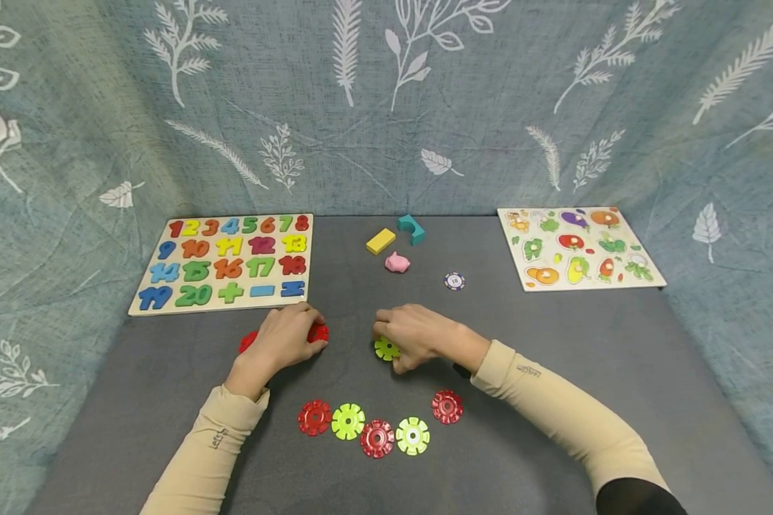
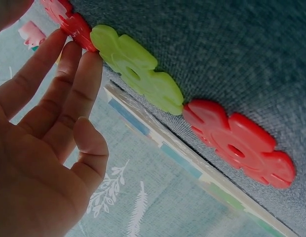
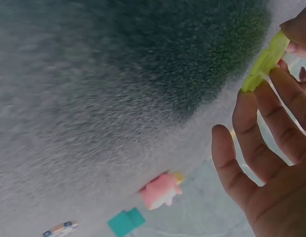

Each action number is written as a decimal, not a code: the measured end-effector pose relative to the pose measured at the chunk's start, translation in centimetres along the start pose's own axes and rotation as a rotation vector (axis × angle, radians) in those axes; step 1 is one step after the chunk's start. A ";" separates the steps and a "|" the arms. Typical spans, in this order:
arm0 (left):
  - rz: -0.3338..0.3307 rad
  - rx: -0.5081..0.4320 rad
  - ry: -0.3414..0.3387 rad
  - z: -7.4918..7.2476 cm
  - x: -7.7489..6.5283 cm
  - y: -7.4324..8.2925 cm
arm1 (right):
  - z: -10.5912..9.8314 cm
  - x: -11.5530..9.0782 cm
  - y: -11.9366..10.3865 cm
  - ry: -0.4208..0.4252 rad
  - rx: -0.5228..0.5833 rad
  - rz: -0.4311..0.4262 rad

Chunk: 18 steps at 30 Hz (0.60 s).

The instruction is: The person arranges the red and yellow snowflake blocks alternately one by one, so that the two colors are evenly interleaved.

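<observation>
In the head view my left hand holds a red notched plastic disc at the table, fingertips on its far rim and thumb at its near side. Beside it, partly under the hand, a yellow-green disc and a second red disc form a row in the left wrist view. My right hand pinches another yellow-green notched disc by its edges between thumb and fingers. The right wrist view shows that disc edge-on, with the little finger off it.
Nearer me lies an arc of red discs and yellow-green discs. Behind are a number board, a vegetable board, a yellow block, a teal arch, a pink pig and a poker chip.
</observation>
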<state>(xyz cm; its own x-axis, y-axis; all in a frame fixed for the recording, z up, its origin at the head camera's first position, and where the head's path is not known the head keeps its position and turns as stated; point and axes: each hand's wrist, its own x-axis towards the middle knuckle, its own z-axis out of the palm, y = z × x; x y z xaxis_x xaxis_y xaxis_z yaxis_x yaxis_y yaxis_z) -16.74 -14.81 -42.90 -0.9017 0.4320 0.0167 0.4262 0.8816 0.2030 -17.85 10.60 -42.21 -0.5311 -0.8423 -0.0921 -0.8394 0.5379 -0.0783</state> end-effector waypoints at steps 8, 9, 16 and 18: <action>0.002 -0.006 0.006 0.1 0.0 0.0 | 0.3 1.9 0.0 -0.024 -0.013 0.016; 0.001 -0.006 0.004 0.1 0.0 0.0 | 0.3 2.1 0.1 -0.027 -0.016 0.021; -0.007 -0.003 -0.001 0.2 0.0 0.0 | 0.2 3.6 0.3 -0.049 -0.007 0.040; -0.006 0.000 0.003 0.2 -0.1 -0.1 | 0.1 4.1 0.3 -0.053 0.003 0.046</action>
<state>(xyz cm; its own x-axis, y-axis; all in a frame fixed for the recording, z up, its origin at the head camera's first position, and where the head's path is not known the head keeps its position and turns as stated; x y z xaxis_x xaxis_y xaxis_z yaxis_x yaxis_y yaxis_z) -16.69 -14.84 -43.10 -0.9043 0.4265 0.0189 0.4211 0.8839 0.2033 -20.25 7.32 -42.72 -0.5620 -0.8138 -0.1481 -0.8140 0.5759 -0.0756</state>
